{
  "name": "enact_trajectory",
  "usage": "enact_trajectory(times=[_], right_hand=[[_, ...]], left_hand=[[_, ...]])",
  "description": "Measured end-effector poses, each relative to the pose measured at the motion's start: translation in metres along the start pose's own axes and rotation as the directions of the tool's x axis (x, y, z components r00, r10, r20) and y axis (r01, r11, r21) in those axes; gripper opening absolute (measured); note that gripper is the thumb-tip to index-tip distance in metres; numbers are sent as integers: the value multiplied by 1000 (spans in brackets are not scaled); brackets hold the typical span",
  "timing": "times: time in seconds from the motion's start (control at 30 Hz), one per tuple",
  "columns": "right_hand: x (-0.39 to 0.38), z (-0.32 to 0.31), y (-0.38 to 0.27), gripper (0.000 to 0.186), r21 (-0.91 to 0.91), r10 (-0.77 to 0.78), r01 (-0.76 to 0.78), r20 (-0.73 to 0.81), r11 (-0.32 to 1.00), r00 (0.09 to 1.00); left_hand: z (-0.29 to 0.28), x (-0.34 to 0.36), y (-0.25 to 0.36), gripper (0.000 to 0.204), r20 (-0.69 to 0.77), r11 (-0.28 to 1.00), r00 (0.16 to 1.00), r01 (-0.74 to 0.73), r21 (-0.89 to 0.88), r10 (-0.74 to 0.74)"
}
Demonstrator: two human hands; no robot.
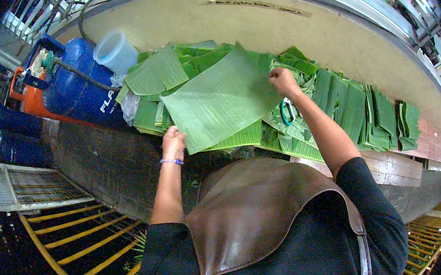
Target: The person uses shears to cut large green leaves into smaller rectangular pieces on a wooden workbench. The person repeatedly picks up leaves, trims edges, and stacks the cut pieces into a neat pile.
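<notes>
A large green banana leaf sheet (220, 101) is held up flat over a heap of cut banana leaves (330, 104) on a ledge. My left hand (173, 141) grips its lower left corner; a beaded bracelet circles that wrist. Gripping its upper right edge is my right hand (283, 81). Green-handled scissors (286, 112) lie on the leaves just under my right wrist.
A blue gas cylinder (72, 83) and an orange one (31, 98) stand at the left with a hose. A translucent plastic bucket (115, 52) sits behind the leaves. Folded leaf stacks (385, 120) line the ledge to the right. Yellow railings (76, 244) run below.
</notes>
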State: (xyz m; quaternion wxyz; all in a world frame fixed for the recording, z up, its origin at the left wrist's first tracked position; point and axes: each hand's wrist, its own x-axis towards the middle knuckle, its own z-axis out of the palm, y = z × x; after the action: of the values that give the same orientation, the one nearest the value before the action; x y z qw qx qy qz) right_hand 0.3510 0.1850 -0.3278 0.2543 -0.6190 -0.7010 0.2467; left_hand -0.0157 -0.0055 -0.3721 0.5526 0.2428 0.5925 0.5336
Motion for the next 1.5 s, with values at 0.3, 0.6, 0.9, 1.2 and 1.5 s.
enact_trajectory(times=[0.3, 0.6, 0.9, 1.2, 1.5], right_hand=[[-63, 18, -107, 17, 18, -306, 308, 185, 951, 934], [-108, 86, -117, 16, -57, -312, 359, 382, 932, 870], [-120, 94, -122, 13, 20, -404, 428, 368, 904, 837], [-121, 95, -122, 20, 36, -419, 448, 427, 893, 801], [-78, 61, -70, 46, -215, -255, 249, 1, 944, 967]], left_hand=[[76, -8, -21, 27, 301, 885, 924, 333, -326, -237], [72, -2, -25, 28, 396, 857, 868, 427, -288, -300], [69, -6, -18, 21, 403, 862, 858, 438, -254, -317], [68, 7, -27, 7, 327, 841, 855, 487, -237, -403], [76, 17, -23, 10, 214, 915, 901, 398, -66, -377]])
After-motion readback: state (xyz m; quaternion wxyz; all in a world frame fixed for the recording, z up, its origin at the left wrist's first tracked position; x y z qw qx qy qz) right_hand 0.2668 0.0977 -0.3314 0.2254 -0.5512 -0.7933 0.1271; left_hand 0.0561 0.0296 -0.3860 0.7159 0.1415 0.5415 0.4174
